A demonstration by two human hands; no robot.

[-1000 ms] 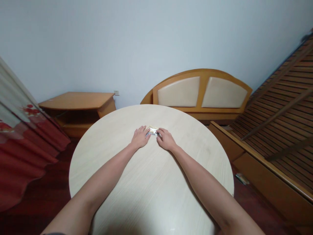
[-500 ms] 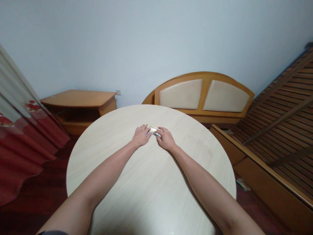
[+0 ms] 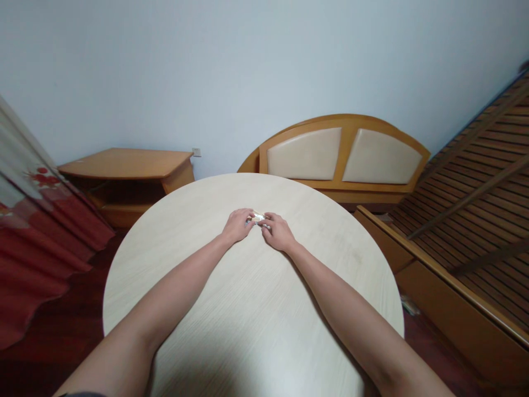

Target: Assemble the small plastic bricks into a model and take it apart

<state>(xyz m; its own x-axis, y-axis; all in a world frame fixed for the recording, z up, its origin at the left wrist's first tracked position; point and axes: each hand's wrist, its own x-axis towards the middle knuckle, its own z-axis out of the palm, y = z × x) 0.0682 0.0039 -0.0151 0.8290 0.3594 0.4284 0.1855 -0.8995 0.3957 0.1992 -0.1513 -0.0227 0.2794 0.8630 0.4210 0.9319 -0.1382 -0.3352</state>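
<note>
A small, shiny, flat thing (image 3: 258,218), white and pale yellow with a bit of blue at its near edge, lies on the round table (image 3: 231,309). Its kind is too small to make out. My left hand (image 3: 237,225) has its fingers bent over the left end, the thumb at the near side. At the right end, the thumb and fingers of my right hand (image 3: 279,230) are curled around it. Both ends are hidden beneath my fingers, and both forearms reach across the pale tabletop.
Behind the table on the left stands a low wooden cabinet (image 3: 128,164). A padded headboard (image 3: 343,154) leans by the wall at the back. On the right are a wooden bed frame (image 3: 446,281) and a slatted panel (image 3: 483,204). A red-and-white curtain (image 3: 45,242) hangs at left.
My left hand's fingers have drawn in closer around the thing, and less of it shows. My right hand has shifted slightly left. The camera view has tilted a little.
</note>
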